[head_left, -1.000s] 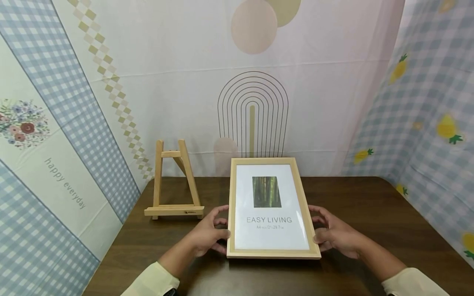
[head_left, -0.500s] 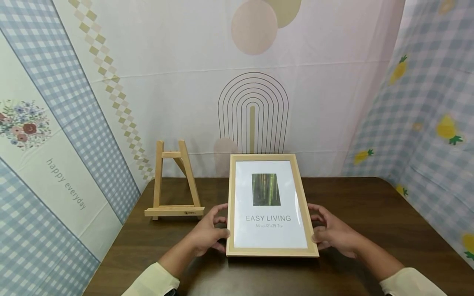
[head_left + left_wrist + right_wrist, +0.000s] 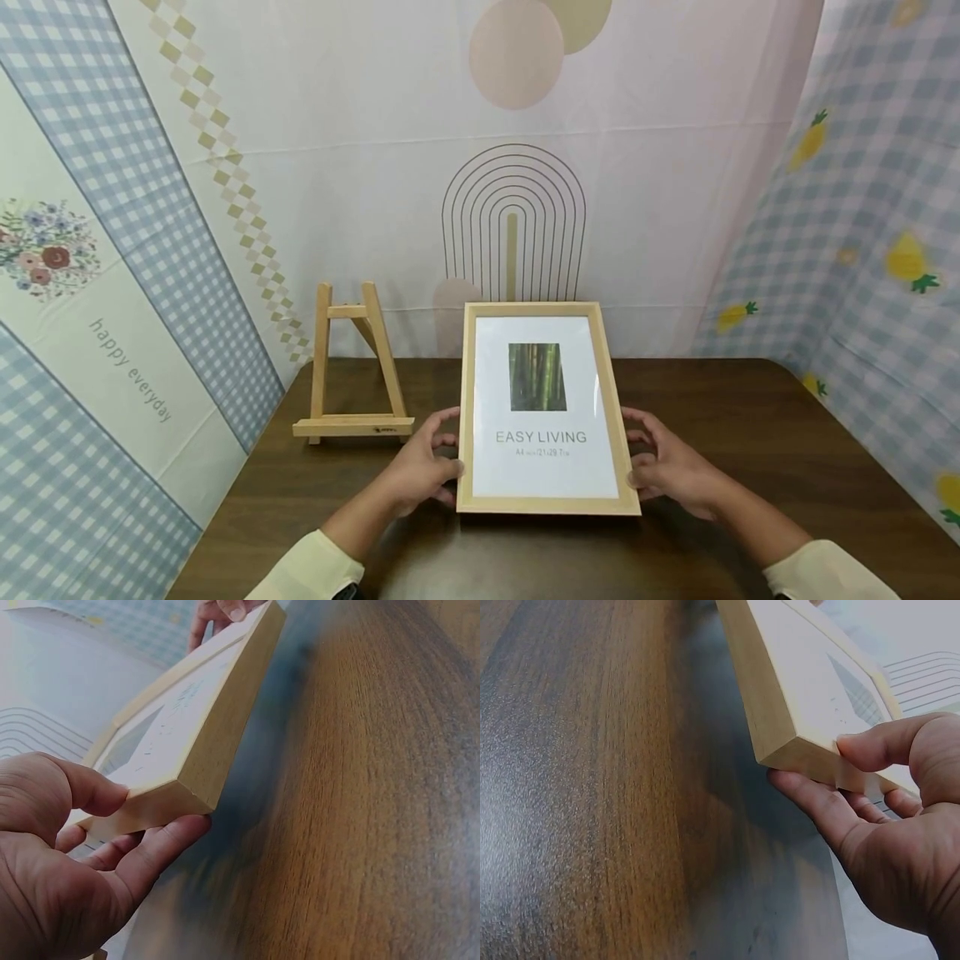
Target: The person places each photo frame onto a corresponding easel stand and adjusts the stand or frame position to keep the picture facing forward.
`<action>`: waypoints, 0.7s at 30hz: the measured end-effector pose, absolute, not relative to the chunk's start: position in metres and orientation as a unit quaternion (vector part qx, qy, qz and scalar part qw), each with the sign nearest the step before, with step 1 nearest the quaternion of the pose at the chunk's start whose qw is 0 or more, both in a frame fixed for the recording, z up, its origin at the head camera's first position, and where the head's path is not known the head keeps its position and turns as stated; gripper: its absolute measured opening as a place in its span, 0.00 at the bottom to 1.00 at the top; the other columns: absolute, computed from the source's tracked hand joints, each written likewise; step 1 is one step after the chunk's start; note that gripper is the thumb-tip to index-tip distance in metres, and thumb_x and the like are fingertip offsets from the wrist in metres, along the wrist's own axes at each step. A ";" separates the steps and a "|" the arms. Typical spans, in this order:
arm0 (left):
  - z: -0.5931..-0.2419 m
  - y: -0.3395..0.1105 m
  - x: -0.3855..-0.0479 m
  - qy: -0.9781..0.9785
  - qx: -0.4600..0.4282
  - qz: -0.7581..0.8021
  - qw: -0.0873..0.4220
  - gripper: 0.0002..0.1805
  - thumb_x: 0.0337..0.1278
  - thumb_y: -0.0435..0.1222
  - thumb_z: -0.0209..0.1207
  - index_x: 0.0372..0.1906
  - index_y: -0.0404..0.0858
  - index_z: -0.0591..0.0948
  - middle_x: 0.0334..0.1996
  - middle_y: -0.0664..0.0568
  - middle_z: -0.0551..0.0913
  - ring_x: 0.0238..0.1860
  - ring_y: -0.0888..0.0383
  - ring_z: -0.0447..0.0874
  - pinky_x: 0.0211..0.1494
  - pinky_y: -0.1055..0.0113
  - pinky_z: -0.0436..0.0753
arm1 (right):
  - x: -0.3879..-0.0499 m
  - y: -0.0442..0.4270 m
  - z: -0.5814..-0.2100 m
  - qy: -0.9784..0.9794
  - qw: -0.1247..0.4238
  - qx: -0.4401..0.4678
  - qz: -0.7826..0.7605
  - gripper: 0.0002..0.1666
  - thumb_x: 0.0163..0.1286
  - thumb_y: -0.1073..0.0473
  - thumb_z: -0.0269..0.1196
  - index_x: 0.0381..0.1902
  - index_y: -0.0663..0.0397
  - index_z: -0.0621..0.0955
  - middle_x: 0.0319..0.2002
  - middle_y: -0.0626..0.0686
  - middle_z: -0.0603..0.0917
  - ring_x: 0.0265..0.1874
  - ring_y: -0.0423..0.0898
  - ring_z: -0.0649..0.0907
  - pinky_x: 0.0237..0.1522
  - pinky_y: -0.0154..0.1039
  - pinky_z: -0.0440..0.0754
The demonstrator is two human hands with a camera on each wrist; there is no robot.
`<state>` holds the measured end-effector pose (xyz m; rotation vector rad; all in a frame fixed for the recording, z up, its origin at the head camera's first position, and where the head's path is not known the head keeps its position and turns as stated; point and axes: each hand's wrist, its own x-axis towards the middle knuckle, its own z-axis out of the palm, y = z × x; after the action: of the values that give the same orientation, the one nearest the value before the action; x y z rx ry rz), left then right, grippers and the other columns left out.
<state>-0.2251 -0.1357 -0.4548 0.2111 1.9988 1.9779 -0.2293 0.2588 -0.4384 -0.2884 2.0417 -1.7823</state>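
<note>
A wooden frame (image 3: 549, 506) reading "EASY LIVING" is held tilted over the dark brown surface (image 3: 720, 417), top edge raised. The left hand (image 3: 422, 468) and right hand (image 3: 678, 473) pinch its opposite sides, each grip closed to the frame's thickness, thumb on the front, fingers underneath. Near the left hand stands an easel (image 3: 352, 427).

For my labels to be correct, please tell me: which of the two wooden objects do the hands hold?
The picture frame reading "EASY LIVING": the left hand and the right hand grip its sides. The easel, to its left, stands untouched.
</note>
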 end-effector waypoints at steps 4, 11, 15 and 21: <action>-0.454 -0.136 -0.226 0.707 0.074 0.686 0.155 0.46 0.60 0.21 0.59 0.80 0.47 0.56 0.60 0.33 0.69 0.38 0.46 0.87 0.25 0.48 0.85 | -0.230 0.257 -0.437 0.736 0.200 -0.106 -0.638 0.59 0.63 0.77 0.63 0.81 0.51 0.43 0.71 0.73 0.55 0.48 0.61 0.83 0.40 0.61 0.85; -0.452 -0.136 -0.226 0.719 0.067 0.675 0.148 0.46 0.61 0.21 0.59 0.80 0.47 0.56 0.61 0.33 0.69 0.38 0.47 0.86 0.24 0.49 0.85 | -0.230 0.255 -0.436 0.736 0.195 -0.116 -0.638 0.59 0.63 0.77 0.62 0.82 0.51 0.42 0.71 0.74 0.54 0.48 0.62 0.83 0.41 0.62 0.85; -0.452 -0.136 -0.226 0.720 0.067 0.675 0.146 0.46 0.61 0.21 0.59 0.80 0.47 0.55 0.62 0.32 0.69 0.39 0.46 0.86 0.25 0.48 0.85 | -0.231 0.255 -0.437 0.737 0.191 -0.121 -0.637 0.59 0.63 0.77 0.62 0.82 0.51 0.43 0.71 0.74 0.54 0.48 0.62 0.83 0.41 0.61 0.85; -0.451 -0.137 -0.225 0.728 0.074 0.667 0.138 0.45 0.61 0.22 0.59 0.80 0.46 0.55 0.62 0.33 0.69 0.39 0.47 0.86 0.25 0.49 0.85 | -0.231 0.253 -0.437 0.745 0.181 -0.123 -0.630 0.59 0.63 0.77 0.62 0.82 0.52 0.43 0.71 0.74 0.55 0.49 0.62 0.83 0.40 0.60 0.85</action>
<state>-0.2253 -0.1371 -0.4515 0.2130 2.1061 1.9290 -0.2314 0.2534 -0.4365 -0.3460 2.1037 -1.7797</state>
